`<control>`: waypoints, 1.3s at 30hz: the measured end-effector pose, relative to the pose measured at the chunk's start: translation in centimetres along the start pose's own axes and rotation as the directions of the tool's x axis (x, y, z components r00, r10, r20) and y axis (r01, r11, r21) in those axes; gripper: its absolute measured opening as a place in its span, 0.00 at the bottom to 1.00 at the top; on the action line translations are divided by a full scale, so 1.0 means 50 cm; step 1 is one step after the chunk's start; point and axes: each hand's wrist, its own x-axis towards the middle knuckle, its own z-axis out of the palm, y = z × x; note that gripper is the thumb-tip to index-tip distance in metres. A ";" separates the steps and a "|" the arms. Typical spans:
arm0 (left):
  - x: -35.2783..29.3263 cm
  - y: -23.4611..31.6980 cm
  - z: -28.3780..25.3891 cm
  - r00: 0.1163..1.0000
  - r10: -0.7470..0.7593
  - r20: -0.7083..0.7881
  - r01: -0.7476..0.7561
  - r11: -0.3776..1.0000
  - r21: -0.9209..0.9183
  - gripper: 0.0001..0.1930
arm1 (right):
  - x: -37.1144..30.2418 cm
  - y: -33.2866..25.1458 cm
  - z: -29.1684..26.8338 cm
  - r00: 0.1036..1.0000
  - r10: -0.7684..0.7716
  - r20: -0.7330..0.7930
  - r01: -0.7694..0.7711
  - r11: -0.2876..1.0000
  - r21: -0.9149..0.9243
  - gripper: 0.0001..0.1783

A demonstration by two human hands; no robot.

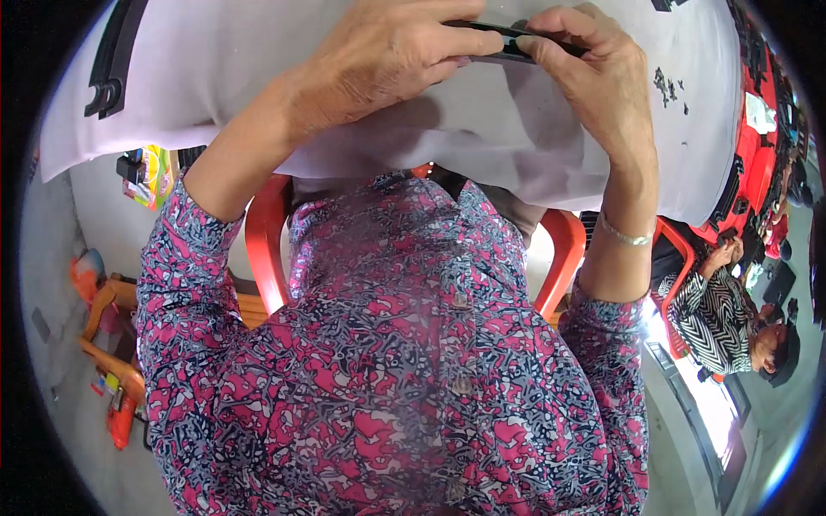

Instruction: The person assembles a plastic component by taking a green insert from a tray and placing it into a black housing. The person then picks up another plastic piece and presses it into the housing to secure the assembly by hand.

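Note:
Across the far part of the cloth-covered table, both hands are on a long, narrow black strip [514, 53], held roughly level. My left hand [391, 52] is closed on its left part, with the index finger stretched along it. The thumb of my right hand [594, 73] presses near the strip's middle while its fingers curl behind the right part. Whether a small piece sits under the fingertips is hidden. Right of my right hand lie several tiny black pieces [667, 86], scattered on the pale cloth.
Long black strips [114, 60] lie at the table's left side. A pale cloth [215, 64] covers the table. Red chair arms [267, 245] flank me. On the right, a person in a zigzag top [718, 314] sits by a red-covered table [757, 176] with black items.

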 end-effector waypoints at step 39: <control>-0.013 -0.046 0.058 0.906 0.175 -0.386 -0.254 0.954 -0.162 0.07 | 0.061 -0.034 0.008 0.510 0.850 0.135 -0.793 0.525 -0.310 0.08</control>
